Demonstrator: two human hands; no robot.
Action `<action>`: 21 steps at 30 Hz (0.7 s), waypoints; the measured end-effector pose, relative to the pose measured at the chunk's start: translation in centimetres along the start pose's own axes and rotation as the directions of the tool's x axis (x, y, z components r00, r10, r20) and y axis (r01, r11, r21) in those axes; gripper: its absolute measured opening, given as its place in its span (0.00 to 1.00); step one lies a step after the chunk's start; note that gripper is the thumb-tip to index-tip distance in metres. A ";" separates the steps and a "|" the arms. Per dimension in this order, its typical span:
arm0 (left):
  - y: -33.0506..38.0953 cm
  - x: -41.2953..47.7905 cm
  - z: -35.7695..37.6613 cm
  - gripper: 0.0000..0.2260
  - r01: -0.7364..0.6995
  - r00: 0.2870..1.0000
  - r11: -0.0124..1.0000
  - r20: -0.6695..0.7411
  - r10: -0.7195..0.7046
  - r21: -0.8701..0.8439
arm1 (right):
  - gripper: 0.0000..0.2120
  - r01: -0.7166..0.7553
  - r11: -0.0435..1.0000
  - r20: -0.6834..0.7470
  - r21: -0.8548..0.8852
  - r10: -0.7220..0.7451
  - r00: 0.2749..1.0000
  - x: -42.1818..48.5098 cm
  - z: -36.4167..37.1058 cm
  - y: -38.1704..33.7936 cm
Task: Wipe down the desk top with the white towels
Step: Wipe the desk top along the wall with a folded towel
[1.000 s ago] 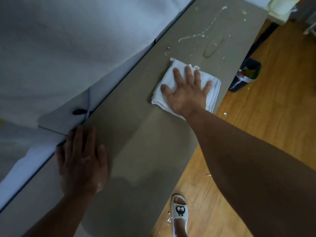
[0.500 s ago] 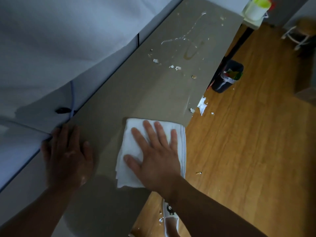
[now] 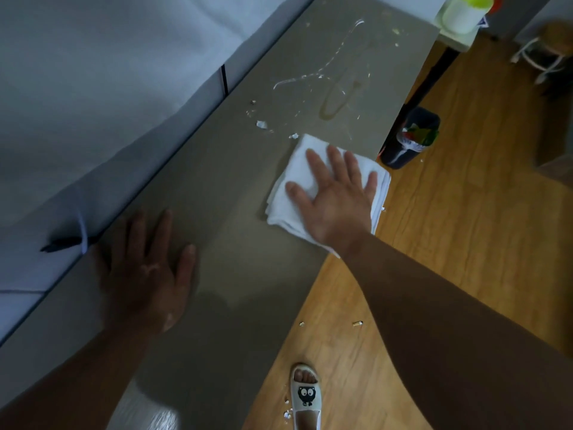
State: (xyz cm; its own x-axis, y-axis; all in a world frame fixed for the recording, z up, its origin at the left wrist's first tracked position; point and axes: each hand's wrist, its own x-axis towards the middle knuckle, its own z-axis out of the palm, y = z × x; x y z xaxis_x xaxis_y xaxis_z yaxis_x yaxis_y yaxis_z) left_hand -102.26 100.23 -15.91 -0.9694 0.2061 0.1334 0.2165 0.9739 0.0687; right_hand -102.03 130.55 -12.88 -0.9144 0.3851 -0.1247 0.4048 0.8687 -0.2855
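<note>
right hand flat, fingers spread, pressing folded white towel at grey desk top front edge | left hand flat on rear edge, grasping nothing

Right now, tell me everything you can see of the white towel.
The white towel is soft cloth folded into a thick layered square, lying flat on the grey desk top, its layered side overhanging the floor-side edge. The right hand presses on it, fingers straight and spread. A white crumb sits at its far corner; wet streaks lie beyond.
</note>
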 end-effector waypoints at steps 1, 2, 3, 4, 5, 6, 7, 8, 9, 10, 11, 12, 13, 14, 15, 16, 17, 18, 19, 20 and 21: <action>0.0 -0.1 0.0 0.30 -0.001 1.000 1.000 -0.005 0.001 -0.002 | 0.35 -0.017 1.000 -0.005 0.008 0.017 1.000 1.0 -0.1 0.4; 0.0 -0.1 0.0 0.31 0.004 1.000 1.000 -0.001 -0.004 -0.007 | 0.35 -0.036 0.999 -0.006 0.012 0.036 0.999 2.1 -0.3 0.9; 0.0 -0.1 -0.1 0.31 0.008 1.000 1.000 0.010 -0.008 -0.011 | 0.35 -0.055 0.998 -0.008 0.017 0.055 0.998 2.9 -0.4 1.2; 0.1 0.0 -0.1 0.31 0.011 1.000 1.000 0.018 -0.011 -0.009 | 0.35 -0.069 0.997 -0.012 0.024 0.069 0.998 3.7 -0.5 1.6; 0.1 0.2 -0.1 0.31 0.014 1.000 1.000 0.023 -0.014 -0.006 | 0.35 -0.077 0.997 -0.016 0.028 0.077 0.997 4.3 -0.6 1.8; 0.1 0.3 -0.2 0.31 0.018 0.999 1.000 0.027 -0.018 -0.002 | 0.35 -0.081 0.996 -0.018 0.028 0.081 0.997 4.6 -0.7 2.0; 0.1 0.3 -0.3 0.32 0.023 0.999 1.000 0.032 -0.023 0.001 | 0.35 -0.080 0.997 -0.019 0.023 0.081 0.997 4.8 -0.7 2.1; 0.1 0.3 -0.4 0.32 0.024 0.999 1.000 0.037 -0.025 0.004 | 0.35 -0.077 0.997 -0.017 0.017 0.077 0.997 4.7 -0.7 2.0; 0.3 0.2 -0.5 0.32 0.021 0.999 1.000 0.045 -0.021 0.009 | 0.36 -0.079 0.997 -0.012 0.017 0.079 0.997 4.5 -0.8 1.9; 0.4 0.3 -0.5 0.32 0.020 0.998 1.000 0.054 -0.020 0.010 | 0.36 -0.085 0.996 -0.008 0.020 0.086 0.996 4.1 -0.7 1.7; 0.5 0.3 -0.6 0.33 0.021 0.998 1.000 0.062 -0.022 0.010 | 0.36 -0.090 0.996 -0.005 0.019 0.090 0.996 3.2 -0.7 1.4; 0.5 0.4 -0.6 0.33 0.025 0.997 1.000 0.072 -0.025 0.011 | 0.36 -0.092 0.996 0.003 0.016 0.092 0.996 2.1 -0.5 0.8; 0.5 0.6 -0.6 0.33 0.032 0.996 0.999 0.084 -0.033 0.014 | 0.36 -0.085 0.996 0.013 0.009 0.085 0.996 0.6 -0.2 0.1; 0.4 0.7 -0.5 0.33 0.036 0.995 0.999 0.095 -0.037 0.014 | 0.36 -0.068 0.998 0.019 -0.005 0.068 0.998 -1.2 0.2 -0.8; 0.4 0.7 -0.5 0.33 0.033 0.994 0.999 0.100 -0.034 0.009 | 0.35 -0.042 0.999 0.018 -0.027 0.042 0.999 -3.3 0.6 -1.8; 0.3 0.7 -0.5 0.33 0.024 0.995 1.000 0.097 -0.024 0.001 | 0.35 -0.006 0.999 0.014 -0.049 0.007 1.000 -5.4 1.1 -2.9; 0.3 0.6 -0.4 0.33 0.013 0.996 1.000 0.089 -0.012 -0.010 | 0.35 0.041 0.997 0.018 -0.071 -0.040 0.999 -7.5 1.6 -4.0; 0.2 0.5 -0.3 0.33 0.009 0.997 1.000 0.081 -0.007 -0.025 | 0.35 0.098 0.991 0.038 -0.092 -0.095 0.995 -9.4 2.1 -5.1; 0.3 0.5 -0.2 0.32 0.012 0.997 0.999 0.070 -0.009 -0.042 | 0.34 0.159 0.981 0.068 -0.110 -0.152 0.986 -10.7 2.6 -6.1; 0.3 0.5 -0.2 0.31 0.018 0.998 0.998 0.059 -0.015 -0.059 | 0.34 0.216 0.969 0.096 -0.123 -0.205 0.974 -11.6 3.1 -6.8; 0.3 0.6 -0.1 0.31 0.024 0.999 0.997 0.049 -0.021 -0.074 | 0.34 0.261 0.957 0.113 -0.130 -0.247 0.962 -12.0 3.5 -7.3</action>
State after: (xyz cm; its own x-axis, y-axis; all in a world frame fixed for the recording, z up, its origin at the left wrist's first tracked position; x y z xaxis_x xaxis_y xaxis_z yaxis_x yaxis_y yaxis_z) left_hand -102.73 100.66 -15.68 -0.9782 0.1902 0.0829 0.2007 0.9689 0.1445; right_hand -94.00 118.56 -12.59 -0.9802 0.1209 -0.1569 0.1490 0.9719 -0.1823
